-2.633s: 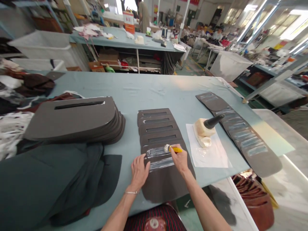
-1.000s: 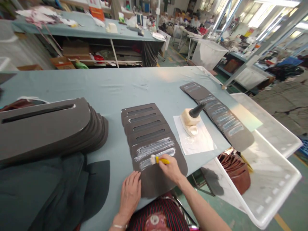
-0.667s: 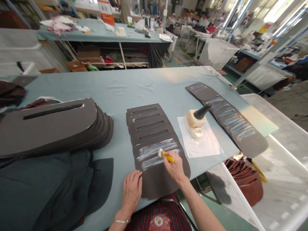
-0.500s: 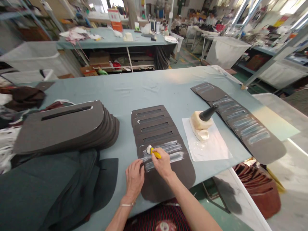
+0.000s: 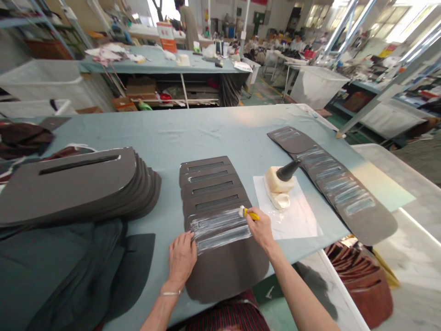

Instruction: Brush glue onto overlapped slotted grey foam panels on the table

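Note:
My right hand point(image 5: 261, 228) is closed round a small brush point(image 5: 251, 214) with a yellow handle and white-coated bristles. The bristles touch the right part of a slot in the overlapping dark grey slotted panels point(image 5: 227, 271). White glue-like streaks run around the two nearest slots; the farther ones look mostly bare. Along the panels' left edge lies my left hand point(image 5: 182, 258), fingers extended and holding nothing, fingertips on the edge. Right of the panels, a cream block-shaped container point(image 5: 275, 180) with a black cone-shaped piece point(image 5: 288, 170) sits on a white sheet point(image 5: 299, 223).
A thick stack of slotted grey panels point(image 5: 86, 184) stands at left, above dark green fabric point(image 5: 69, 271). More streaked panels point(image 5: 375, 220) overlap at the table's right side. Brown slotted pieces point(image 5: 370, 294) lie below the right edge. A person point(image 5: 188, 25) stands far behind.
My right hand has swept the brush rightward along the slot, and the white streaks are longer on the left. My left hand stays at the panels' left edge. The view has shifted slightly.

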The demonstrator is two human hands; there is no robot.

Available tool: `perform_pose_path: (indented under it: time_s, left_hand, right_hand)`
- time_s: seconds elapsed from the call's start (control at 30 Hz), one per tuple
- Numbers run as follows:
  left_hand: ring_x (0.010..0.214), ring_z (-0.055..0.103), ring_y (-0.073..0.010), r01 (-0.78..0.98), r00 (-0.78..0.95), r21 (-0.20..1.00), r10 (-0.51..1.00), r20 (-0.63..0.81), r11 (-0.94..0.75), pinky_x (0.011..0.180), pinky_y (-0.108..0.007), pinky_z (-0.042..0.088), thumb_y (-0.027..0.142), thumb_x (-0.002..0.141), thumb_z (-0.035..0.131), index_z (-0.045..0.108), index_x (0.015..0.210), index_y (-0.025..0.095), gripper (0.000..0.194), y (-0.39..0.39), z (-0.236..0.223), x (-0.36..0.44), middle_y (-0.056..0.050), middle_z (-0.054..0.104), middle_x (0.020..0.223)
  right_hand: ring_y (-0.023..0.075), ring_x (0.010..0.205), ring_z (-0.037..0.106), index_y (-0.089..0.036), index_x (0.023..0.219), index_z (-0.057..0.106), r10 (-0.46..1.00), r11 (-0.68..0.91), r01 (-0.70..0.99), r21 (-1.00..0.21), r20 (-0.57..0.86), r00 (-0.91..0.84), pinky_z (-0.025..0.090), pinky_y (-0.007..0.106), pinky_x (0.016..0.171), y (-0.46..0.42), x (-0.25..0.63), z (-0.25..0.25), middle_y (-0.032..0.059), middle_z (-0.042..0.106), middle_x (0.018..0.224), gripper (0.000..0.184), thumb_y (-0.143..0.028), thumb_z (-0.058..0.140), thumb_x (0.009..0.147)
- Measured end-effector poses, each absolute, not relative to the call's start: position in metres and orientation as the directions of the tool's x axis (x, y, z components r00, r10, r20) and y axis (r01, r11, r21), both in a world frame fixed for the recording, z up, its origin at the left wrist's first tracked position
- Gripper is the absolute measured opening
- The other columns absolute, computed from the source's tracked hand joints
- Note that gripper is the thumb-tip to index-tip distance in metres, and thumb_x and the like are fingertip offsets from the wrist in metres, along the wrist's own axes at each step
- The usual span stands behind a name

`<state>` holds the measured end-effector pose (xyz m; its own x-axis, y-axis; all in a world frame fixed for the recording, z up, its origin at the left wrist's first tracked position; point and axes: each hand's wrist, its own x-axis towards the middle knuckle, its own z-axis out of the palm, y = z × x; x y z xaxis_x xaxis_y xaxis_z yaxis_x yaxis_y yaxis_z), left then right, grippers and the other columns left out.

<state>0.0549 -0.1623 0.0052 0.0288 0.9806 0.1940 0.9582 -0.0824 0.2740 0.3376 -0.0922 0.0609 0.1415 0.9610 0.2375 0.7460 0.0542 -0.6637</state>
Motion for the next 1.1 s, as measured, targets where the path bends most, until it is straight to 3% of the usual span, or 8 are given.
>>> perform_pose_path:
  time_s: [0.2, 0.4, 0.53, 0.63, 0.73, 0.9, 1.0, 1.1]
  left_hand:
    - [0.103, 0.054, -0.0224, 0.954, 0.015, 0.292, 0.98, 0.198, -0.074, 0.087, -0.037, 0.04, 0.022, 0.087, 0.043, 0.057, 0.106, 0.02, 0.024, -0.162, 0.006, 0.054, -0.009, 0.061, 0.107]
    - [0.1, 0.053, -0.0222, 0.93, -0.009, 0.364, 0.983, 0.182, -0.059, 0.086, -0.038, 0.04, 0.022, 0.088, 0.042, 0.058, 0.106, 0.02, 0.024, -0.161, 0.01, 0.05, -0.009, 0.061, 0.106]
    - [0.101, 0.053, -0.021, 0.89, -0.068, 0.457, 0.985, 0.159, -0.012, 0.089, -0.038, 0.039, 0.023, 0.09, 0.039, 0.058, 0.106, 0.022, 0.025, -0.151, 0.015, 0.04, -0.006, 0.062, 0.105]
    - [0.106, 0.051, -0.0217, 0.883, 0.007, 0.461, 0.986, 0.166, -0.084, 0.093, -0.04, 0.035, 0.019, 0.09, 0.037, 0.059, 0.103, 0.021, 0.026, -0.144, 0.018, 0.03, -0.006, 0.062, 0.109]
    - [0.104, 0.052, -0.0219, 0.877, 0.077, 0.459, 0.985, 0.156, -0.141, 0.093, -0.041, 0.034, 0.015, 0.088, 0.037, 0.061, 0.097, 0.022, 0.027, -0.138, 0.021, 0.022, -0.006, 0.063, 0.104]
    - [0.101, 0.052, -0.0226, 0.86, -0.006, 0.503, 0.984, 0.181, -0.087, 0.093, -0.043, 0.033, 0.017, 0.087, 0.041, 0.062, 0.096, 0.022, 0.024, -0.114, 0.027, 0.015, -0.007, 0.064, 0.098]
    - [0.106, 0.051, -0.0235, 0.857, -0.003, 0.504, 0.978, 0.208, -0.105, 0.094, -0.043, 0.033, 0.016, 0.087, 0.04, 0.06, 0.106, 0.021, 0.028, -0.089, 0.025, 0.009, -0.008, 0.063, 0.107]
    - [0.104, 0.053, -0.0237, 0.868, 0.063, 0.474, 0.979, 0.196, -0.151, 0.093, -0.044, 0.033, 0.014, 0.086, 0.039, 0.062, 0.102, 0.022, 0.028, -0.074, 0.02, 0.002, -0.008, 0.064, 0.103]
  right_hand:
    - [0.0159, 0.072, 0.059, -0.019, 0.084, 0.063, 0.967, 0.092, 0.773, -0.628, 0.241, 0.081, 0.041, 0.025, 0.069, -0.095, 0.332, 0.056, 0.0042, 0.066, 0.08, 0.021, -0.028, 0.044, 0.085]
    - [0.0159, 0.068, 0.058, -0.019, 0.079, 0.063, 0.946, 0.022, 0.755, -0.656, 0.258, 0.197, 0.041, 0.025, 0.066, -0.092, 0.308, 0.068, 0.0041, 0.065, 0.076, 0.021, -0.03, 0.046, 0.084]
    - [0.0159, 0.076, 0.06, -0.02, 0.086, 0.063, 0.968, 0.209, 0.62, -0.757, 0.25, -0.021, 0.044, 0.025, 0.072, -0.104, 0.229, 0.074, 0.0044, 0.066, 0.083, 0.017, -0.024, 0.047, 0.085]
    - [0.0157, 0.077, 0.06, -0.021, 0.085, 0.064, 0.966, 0.259, 0.554, -0.791, 0.208, -0.155, 0.044, 0.025, 0.072, -0.108, 0.193, 0.066, 0.0033, 0.066, 0.084, 0.016, -0.02, 0.048, 0.082]
    - [0.0153, 0.07, 0.058, -0.02, 0.081, 0.063, 0.983, 0.159, 0.628, -0.762, 0.179, -0.033, 0.043, 0.025, 0.067, -0.099, 0.203, 0.061, 0.0023, 0.065, 0.078, 0.014, -0.02, 0.049, 0.08]
    - [0.0147, 0.065, 0.056, -0.019, 0.078, 0.062, 0.965, 0.024, 0.681, -0.732, 0.196, 0.176, 0.042, 0.024, 0.061, -0.07, 0.208, 0.075, 0.0017, 0.063, 0.074, 0.014, -0.025, 0.05, 0.08]
    - [0.0146, 0.072, 0.06, -0.019, 0.084, 0.064, 0.979, 0.121, 0.594, -0.795, 0.193, 0.058, 0.045, 0.023, 0.066, -0.057, 0.167, 0.075, 0.0025, 0.066, 0.082, 0.016, -0.025, 0.05, 0.082]
    - [0.015, 0.077, 0.061, -0.02, 0.086, 0.066, 0.981, 0.191, 0.549, -0.814, 0.182, -0.071, 0.046, 0.024, 0.072, -0.044, 0.15, 0.064, 0.0026, 0.068, 0.086, 0.017, -0.026, 0.051, 0.081]
